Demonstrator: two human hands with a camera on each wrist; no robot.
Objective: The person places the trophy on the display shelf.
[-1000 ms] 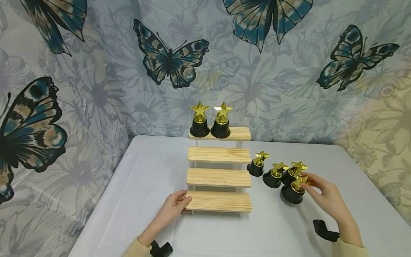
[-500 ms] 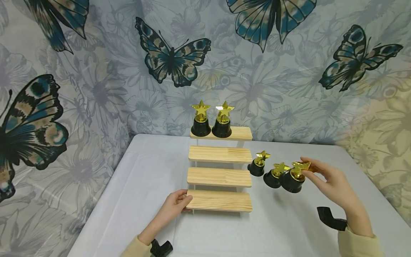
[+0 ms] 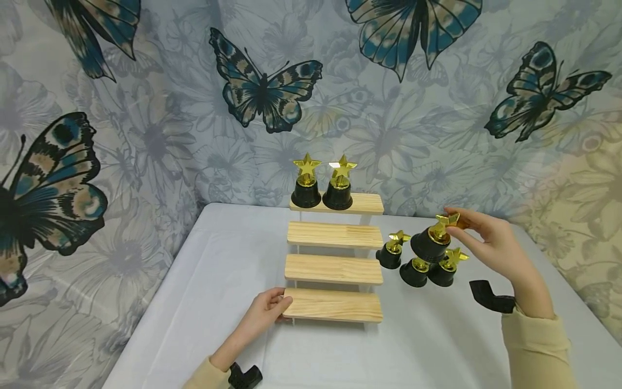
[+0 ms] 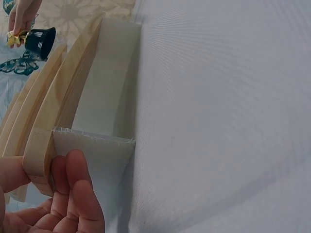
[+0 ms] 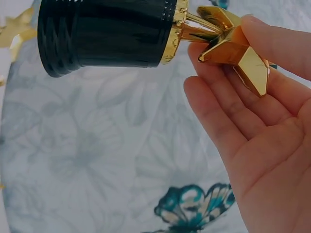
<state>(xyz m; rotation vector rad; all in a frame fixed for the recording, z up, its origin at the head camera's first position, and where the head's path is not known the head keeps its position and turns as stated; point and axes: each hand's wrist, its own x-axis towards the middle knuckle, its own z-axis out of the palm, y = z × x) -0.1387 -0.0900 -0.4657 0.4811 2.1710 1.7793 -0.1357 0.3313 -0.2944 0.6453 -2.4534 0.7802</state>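
Note:
A small star trophy [image 3: 431, 241], gold on a black base, hangs tilted in the air with its star pinched by my right hand [image 3: 486, 240]. The right wrist view shows thumb and fingers on the gold star [image 5: 238, 43], the black base [image 5: 107, 34] pointing away. My left hand [image 3: 266, 308] grips the left end of the lowest board [image 3: 335, 305] of a four-step wooden stand. In the left wrist view the thumb lies on top of this board [image 4: 63, 92] and the fingers curl beneath, beside a pale upright support [image 4: 92, 145].
Two star trophies [image 3: 323, 189] stand on the top step [image 3: 366, 203]. Right of the stand, a trophy [image 3: 390, 251] and two more trophies [image 3: 442, 272] sit on the white-covered table [image 3: 233, 243]. A butterfly-print cloth [image 3: 160, 135] hangs behind.
My right hand has lifted one trophy off the table, up and to the left over the others. The left hand keeps its grip on the lowest board.

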